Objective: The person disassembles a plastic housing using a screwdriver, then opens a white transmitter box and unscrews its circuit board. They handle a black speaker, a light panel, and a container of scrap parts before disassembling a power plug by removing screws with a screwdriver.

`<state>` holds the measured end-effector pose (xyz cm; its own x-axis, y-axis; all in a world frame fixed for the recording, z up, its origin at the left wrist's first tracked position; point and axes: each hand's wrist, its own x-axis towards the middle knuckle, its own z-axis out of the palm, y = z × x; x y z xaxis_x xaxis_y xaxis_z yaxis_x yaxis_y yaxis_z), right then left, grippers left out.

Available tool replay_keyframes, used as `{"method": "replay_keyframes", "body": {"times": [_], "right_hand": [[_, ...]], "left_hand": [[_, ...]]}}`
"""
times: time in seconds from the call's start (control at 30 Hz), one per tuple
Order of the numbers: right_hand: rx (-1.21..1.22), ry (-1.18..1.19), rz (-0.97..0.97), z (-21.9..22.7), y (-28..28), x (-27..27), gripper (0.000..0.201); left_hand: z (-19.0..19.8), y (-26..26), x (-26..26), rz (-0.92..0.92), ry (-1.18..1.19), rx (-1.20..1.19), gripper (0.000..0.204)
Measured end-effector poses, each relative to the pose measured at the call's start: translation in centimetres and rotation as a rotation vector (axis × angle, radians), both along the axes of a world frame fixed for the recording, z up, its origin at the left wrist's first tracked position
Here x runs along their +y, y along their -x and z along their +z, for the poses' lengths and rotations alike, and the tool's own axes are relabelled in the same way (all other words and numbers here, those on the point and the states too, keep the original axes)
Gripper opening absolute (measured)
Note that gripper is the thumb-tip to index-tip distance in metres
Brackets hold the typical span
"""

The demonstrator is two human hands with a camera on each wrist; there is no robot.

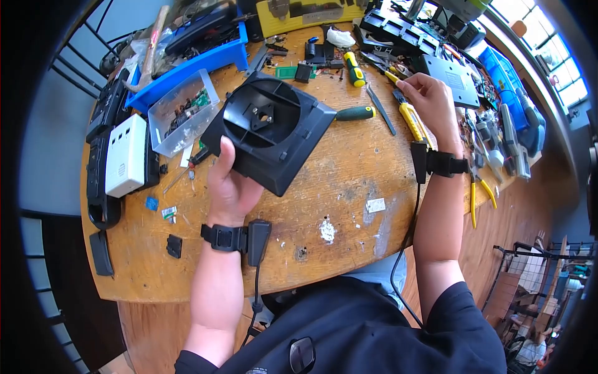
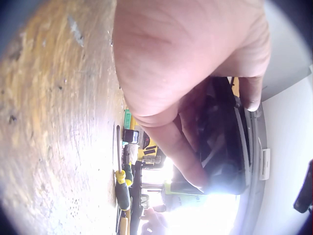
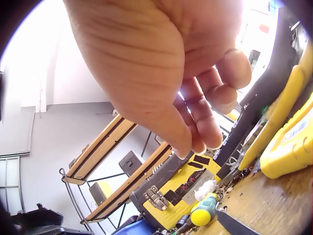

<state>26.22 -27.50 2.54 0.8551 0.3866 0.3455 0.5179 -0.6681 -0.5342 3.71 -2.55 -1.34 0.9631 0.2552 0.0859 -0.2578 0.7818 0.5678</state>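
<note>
My left hand (image 1: 233, 190) holds up a square black plastic housing (image 1: 269, 132) with a round recess and a cross-braced hub, thumb on its near edge and the other fingers underneath. The left wrist view shows those fingers (image 2: 188, 166) spread against the dark housing (image 2: 222, 142). Over the tools at the right is my right hand (image 1: 431, 103), its fingers loosely curled with nothing visible between them. Beneath it lie a yellow-handled tool (image 1: 410, 119) and the yellow tip of another handle (image 1: 392, 76). A screwdriver with a dark green handle (image 1: 356, 113) points in behind the housing.
A clear plastic bin (image 1: 180, 115) of small parts and a white box (image 1: 126, 156) stand at the left. Further back are a blue tray (image 1: 193, 70), a hammer (image 1: 152, 47) and a yellow case (image 1: 305, 19). Yellow-handled pliers (image 1: 484, 192) lie at the right edge.
</note>
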Motion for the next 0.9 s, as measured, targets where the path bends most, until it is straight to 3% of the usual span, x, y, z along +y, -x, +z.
{"method": "replay_keyframes", "body": {"times": [0.37,0.53,0.9], "right_hand": [[-0.008,-0.119,-0.093,-0.8,-0.7,-0.1,0.030],[0.000,-0.150,0.028,-1.4,-0.8,0.0,0.031],[0.048,-0.111,0.049,-2.0,-0.7,0.5,0.031]], "left_hand": [[-0.3,0.1,0.4,0.007,0.062,-0.012,0.066],[-0.3,0.1,0.5,0.019,0.051,0.001,0.067],[-0.5,0.3,0.4,0.028,-0.005,0.017,0.069]]}}
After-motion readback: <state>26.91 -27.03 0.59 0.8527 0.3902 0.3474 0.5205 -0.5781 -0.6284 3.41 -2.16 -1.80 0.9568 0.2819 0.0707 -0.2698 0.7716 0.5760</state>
